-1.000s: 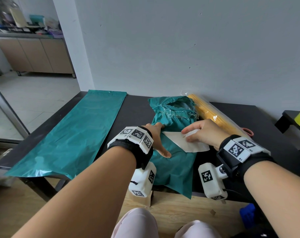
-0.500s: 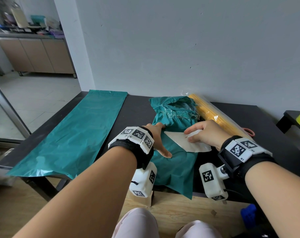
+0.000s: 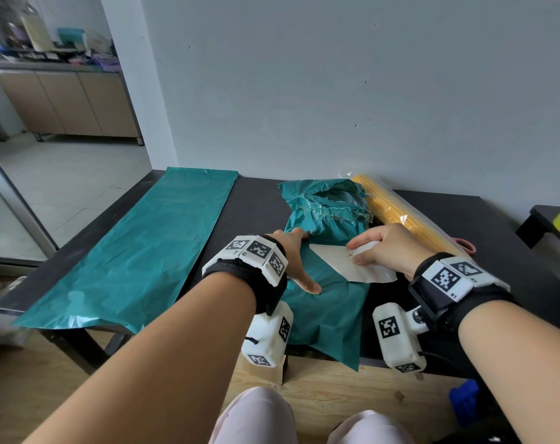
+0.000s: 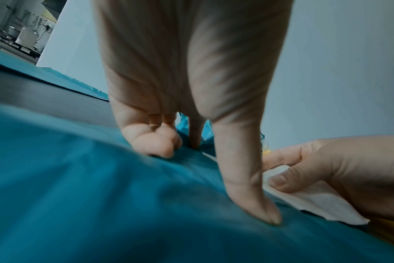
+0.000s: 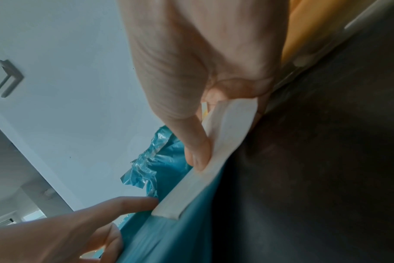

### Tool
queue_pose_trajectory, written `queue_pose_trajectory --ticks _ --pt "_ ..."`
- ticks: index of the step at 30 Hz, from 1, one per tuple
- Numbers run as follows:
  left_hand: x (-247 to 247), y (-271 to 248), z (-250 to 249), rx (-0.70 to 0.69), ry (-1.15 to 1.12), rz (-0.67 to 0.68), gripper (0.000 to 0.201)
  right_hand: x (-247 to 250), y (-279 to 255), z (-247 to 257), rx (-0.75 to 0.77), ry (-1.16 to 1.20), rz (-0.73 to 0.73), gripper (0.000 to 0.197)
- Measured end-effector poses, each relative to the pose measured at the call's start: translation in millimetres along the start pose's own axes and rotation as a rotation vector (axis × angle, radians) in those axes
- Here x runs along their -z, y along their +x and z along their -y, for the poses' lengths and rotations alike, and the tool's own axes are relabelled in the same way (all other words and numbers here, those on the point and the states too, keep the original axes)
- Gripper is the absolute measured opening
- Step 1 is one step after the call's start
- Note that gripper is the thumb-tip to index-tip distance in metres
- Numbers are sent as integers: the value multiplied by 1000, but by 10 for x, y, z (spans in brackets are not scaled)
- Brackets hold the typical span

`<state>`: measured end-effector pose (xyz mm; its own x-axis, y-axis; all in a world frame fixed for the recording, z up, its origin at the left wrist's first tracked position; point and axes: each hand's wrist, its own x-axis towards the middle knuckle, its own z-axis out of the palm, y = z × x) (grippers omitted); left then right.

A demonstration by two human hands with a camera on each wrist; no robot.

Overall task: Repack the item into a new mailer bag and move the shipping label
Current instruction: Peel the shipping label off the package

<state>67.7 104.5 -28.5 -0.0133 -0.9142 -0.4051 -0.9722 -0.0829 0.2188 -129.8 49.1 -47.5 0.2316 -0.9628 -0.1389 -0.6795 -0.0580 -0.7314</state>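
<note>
Shipping label: white, partly lifted from the crumpled, torn-open teal old mailer on the black table. Right hand pinches the label edge. Left hand presses the mailer, fingers straight, thumb spread

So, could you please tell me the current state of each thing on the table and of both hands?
Old mailer bag: crumpled, torn open at far end, near end overhanging the table edge.
Shipping label: partly peeled, one edge lifted off the old bag.
New mailer bag: flat, unused.
Yellow item: out of the bag, in clear wrap.
Left hand: fingers spread, pressing the old bag down.
Right hand: pinches the label.
</note>
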Motion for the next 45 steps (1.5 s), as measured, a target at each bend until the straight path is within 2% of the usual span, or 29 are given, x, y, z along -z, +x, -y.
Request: queue_pose_trajectory --ticks 45 --pt "-8 -6 10 5 -19 6 113 5 -4 -36 -19 0 -122 26"
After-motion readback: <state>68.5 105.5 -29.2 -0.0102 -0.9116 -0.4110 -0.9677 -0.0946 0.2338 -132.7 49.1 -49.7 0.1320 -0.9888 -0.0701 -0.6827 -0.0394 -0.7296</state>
